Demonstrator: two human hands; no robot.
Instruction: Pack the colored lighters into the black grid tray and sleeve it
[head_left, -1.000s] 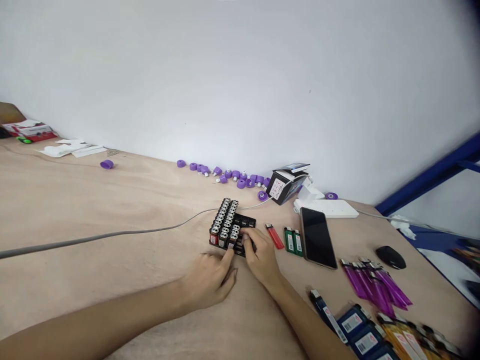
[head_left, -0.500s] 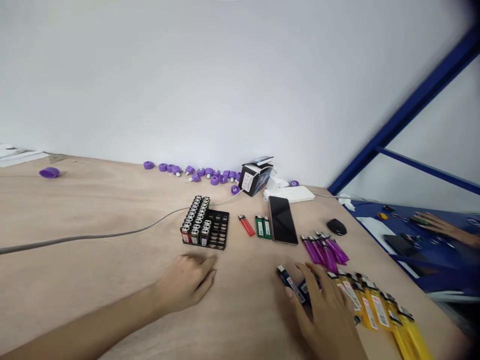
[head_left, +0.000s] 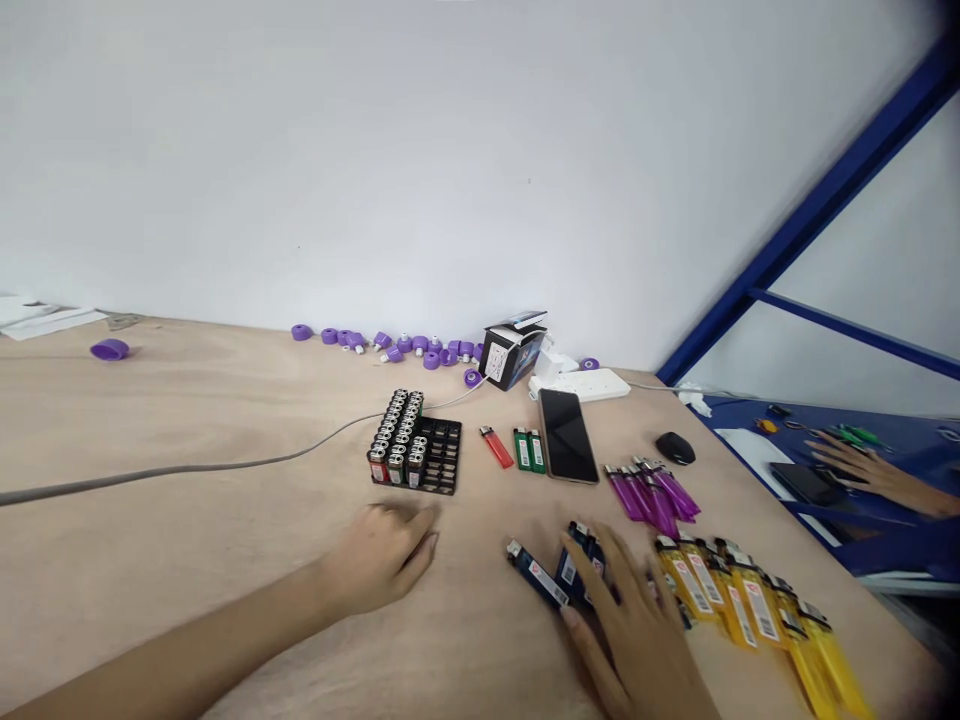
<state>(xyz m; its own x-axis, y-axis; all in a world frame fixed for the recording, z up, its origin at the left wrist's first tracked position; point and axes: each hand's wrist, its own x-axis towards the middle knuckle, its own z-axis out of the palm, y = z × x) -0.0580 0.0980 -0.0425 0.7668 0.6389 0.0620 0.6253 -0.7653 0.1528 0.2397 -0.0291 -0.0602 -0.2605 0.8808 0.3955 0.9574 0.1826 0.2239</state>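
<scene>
Near the right side of the table, my right hand (head_left: 626, 610) lies over several dark blue lighters (head_left: 538, 573), its fingers spread and touching them; the palm hides part of the group. One blue lighter lies apart, left of my fingertips. My left hand (head_left: 386, 558) rests on the table with curled fingers and nothing visible in it. Just beyond it stands a black grid tray (head_left: 442, 480), its left columns filled with upright lighters (head_left: 397, 435) and slots on its right bare. A red lighter (head_left: 496, 447) and two green lighters (head_left: 529, 450) lie right of the tray.
Purple lighters (head_left: 651, 495) and yellow lighters (head_left: 757, 600) lie in piles at the right. Behind are a phone (head_left: 568, 435), mouse (head_left: 675, 448), white power strip (head_left: 592, 385), black box (head_left: 510, 355) and purple caps (head_left: 420, 345). A grey cable (head_left: 225, 465) crosses leftward. Another person's hand (head_left: 870, 470) is beyond the blue frame.
My right hand has shifted slightly left, pushing the blue lighters left; one now lies farther from the others. My left hand stays resting in place.
</scene>
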